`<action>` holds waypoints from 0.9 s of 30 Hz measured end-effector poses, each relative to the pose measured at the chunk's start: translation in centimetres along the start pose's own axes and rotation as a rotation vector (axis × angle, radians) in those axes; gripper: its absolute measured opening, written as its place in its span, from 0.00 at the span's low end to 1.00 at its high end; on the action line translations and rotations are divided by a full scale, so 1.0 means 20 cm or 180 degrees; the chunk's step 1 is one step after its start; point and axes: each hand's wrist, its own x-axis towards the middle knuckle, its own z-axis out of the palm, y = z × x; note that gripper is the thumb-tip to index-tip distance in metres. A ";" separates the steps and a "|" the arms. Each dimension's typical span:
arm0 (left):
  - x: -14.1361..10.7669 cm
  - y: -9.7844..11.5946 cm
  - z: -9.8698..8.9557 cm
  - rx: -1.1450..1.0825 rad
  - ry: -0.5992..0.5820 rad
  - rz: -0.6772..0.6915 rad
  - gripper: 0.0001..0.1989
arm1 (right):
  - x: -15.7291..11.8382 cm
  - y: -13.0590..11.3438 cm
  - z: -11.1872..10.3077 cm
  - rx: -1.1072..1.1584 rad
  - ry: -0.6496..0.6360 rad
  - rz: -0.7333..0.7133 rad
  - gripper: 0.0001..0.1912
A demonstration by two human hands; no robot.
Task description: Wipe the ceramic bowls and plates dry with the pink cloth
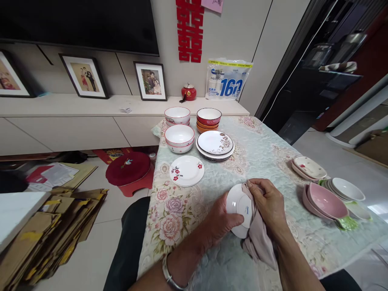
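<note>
A small white plate is tilted up above the table, its underside with a blue mark turned toward me. My left hand grips its left edge, thumb lying across the underside. A pinkish-grey cloth hangs from my right hand, whose fingers pinch it against the plate's upper right rim. The fingers behind the plate are hidden. Just beyond my hands lies a white plate with red flowers, and behind it a stack of plates with a brown floral pattern.
Stacked white bowls and red and orange bowls stand at the far end. To the right are pink leaf-shaped bowls, small white bowls and square dishes. A red stool stands left of the table.
</note>
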 end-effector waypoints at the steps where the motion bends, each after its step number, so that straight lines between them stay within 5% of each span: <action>1: 0.00 0.00 0.00 -0.0002 0.0004 -0.0012 0.28 | -0.01 -0.01 0.00 0.0008 0.0014 -0.0076 0.07; 7: 0.02 0.00 0.00 0.0226 -0.0051 0.0205 0.21 | -0.07 -0.22 0.01 0.0185 -0.0524 -0.1285 0.05; 11: 0.01 0.00 0.00 0.0225 -0.0207 0.0264 0.16 | -0.07 -0.25 0.02 0.0311 -0.0795 -0.1388 0.07; 14: 0.01 0.00 -0.01 0.0246 -0.0079 0.0172 0.20 | -0.04 -0.18 0.01 0.0464 -0.0538 -0.0792 0.07; 20: 0.01 0.00 -0.03 0.0063 0.0226 -0.0160 0.27 | 0.01 -0.04 -0.02 0.1312 -0.0953 0.1133 0.20; 27: 0.03 0.02 -0.01 -0.0594 0.0519 0.0195 0.30 | 0.01 -0.03 0.01 0.2124 -0.0275 0.1940 0.27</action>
